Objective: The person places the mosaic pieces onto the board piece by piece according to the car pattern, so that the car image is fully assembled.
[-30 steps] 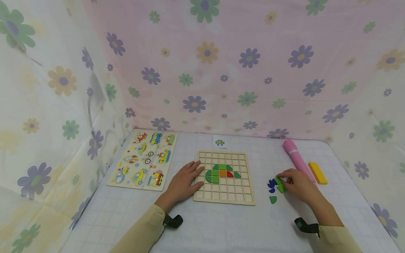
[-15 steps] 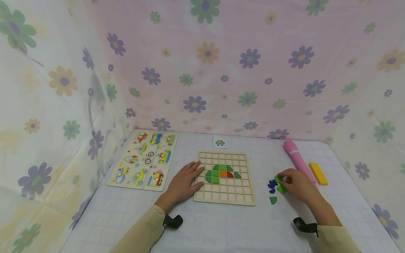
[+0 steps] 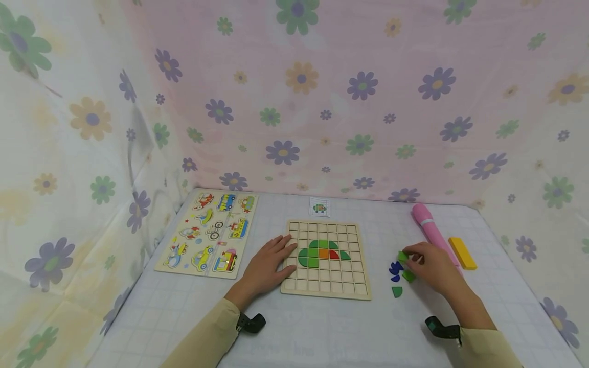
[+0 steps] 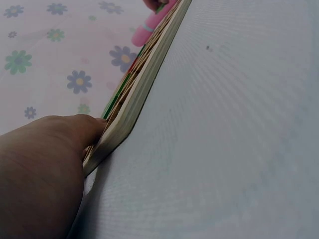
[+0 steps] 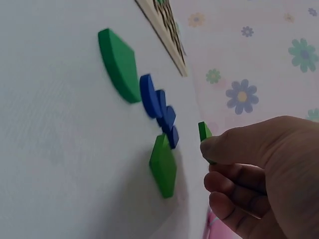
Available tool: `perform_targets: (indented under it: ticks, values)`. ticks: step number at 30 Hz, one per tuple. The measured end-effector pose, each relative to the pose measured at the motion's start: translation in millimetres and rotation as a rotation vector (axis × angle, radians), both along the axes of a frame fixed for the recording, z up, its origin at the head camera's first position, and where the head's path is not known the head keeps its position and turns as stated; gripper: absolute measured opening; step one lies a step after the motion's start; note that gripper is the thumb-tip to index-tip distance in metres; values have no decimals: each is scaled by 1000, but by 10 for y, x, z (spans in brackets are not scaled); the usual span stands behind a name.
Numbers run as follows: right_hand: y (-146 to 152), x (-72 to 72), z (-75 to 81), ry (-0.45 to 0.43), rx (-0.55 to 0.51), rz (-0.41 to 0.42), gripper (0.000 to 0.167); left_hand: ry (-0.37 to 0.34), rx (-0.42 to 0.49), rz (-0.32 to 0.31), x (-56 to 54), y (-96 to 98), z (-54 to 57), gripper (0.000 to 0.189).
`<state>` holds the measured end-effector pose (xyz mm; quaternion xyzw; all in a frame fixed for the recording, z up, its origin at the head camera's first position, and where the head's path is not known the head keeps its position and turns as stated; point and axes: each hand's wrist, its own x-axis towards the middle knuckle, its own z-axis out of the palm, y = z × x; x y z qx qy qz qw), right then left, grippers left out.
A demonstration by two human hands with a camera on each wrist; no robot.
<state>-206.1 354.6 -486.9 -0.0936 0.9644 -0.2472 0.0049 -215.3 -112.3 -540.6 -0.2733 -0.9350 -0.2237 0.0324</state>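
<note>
My right hand pinches a light green square tile between thumb and fingers, above the cloth. Close by lie another light green square tile, several dark blue pieces and a dark green quarter-round piece. My left hand rests with spread fingers on the left edge of a wooden grid board. In the board's cells sit dark green, light green, orange and red pieces. The left wrist view shows the thumb at the board's rim.
A small picture card lies behind the board. To the left is a vehicle puzzle board. A pink cylindrical case and a yellow block lie beyond my right hand. Flowered cloth walls enclose the table.
My right hand has lifted the light green square tile away from the pieces beside it, shifting slightly back. My left hand has stayed on the board.
</note>
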Motion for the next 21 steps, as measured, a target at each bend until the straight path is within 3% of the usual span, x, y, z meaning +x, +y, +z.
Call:
perform_targets:
  ticks: [9,21]
  values:
    - [-235,24,125,105,10,21,26,3,4,-3,-13,0,-11,62]
    - [-462,29,257,157,18,63,25,-5,17,4,0,6,-8,62]
